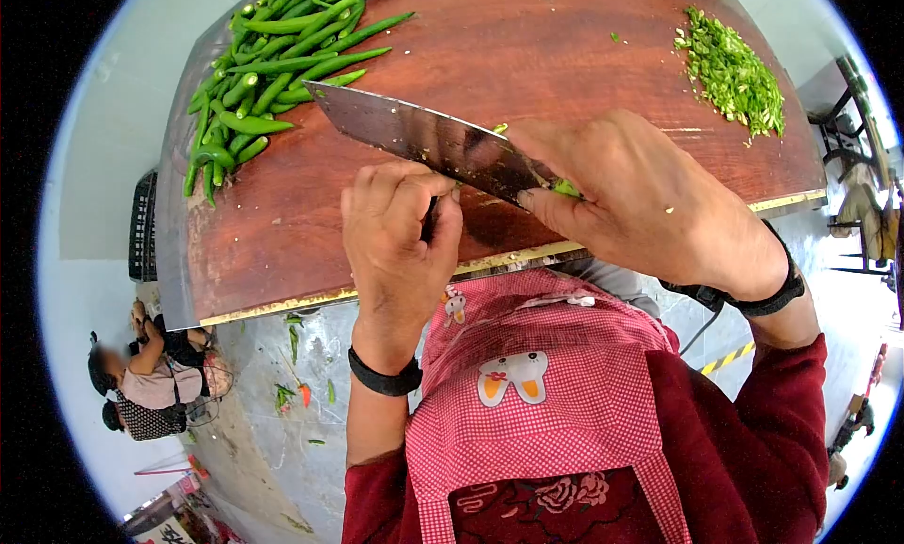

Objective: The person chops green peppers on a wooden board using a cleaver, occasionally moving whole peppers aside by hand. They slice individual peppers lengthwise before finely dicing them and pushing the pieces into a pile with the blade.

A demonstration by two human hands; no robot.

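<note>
My right hand [650,191] is closed round the near end of a wide cleaver [414,129], its handle hidden in the palm. The thumb presses low on the blade, with a bit of green chili [565,187] beside it. Up and to the left, the blade's tip reaches toward a pile of whole green chilies [273,68]. My left hand [400,219] is curled, thumb against fingers, right at the blade's lower edge. A dark patch shows inside its grip; I cannot tell what, if anything, it holds. Chopped green chili [734,78] lies heaped at the board's right.
The reddish-brown tabletop [527,49] has a worn yellow front edge [273,306] close to my body. Chili scraps [294,341] lie on the grey floor. A black crate [143,226] stands left of the table, and a seated person [155,365] is lower left.
</note>
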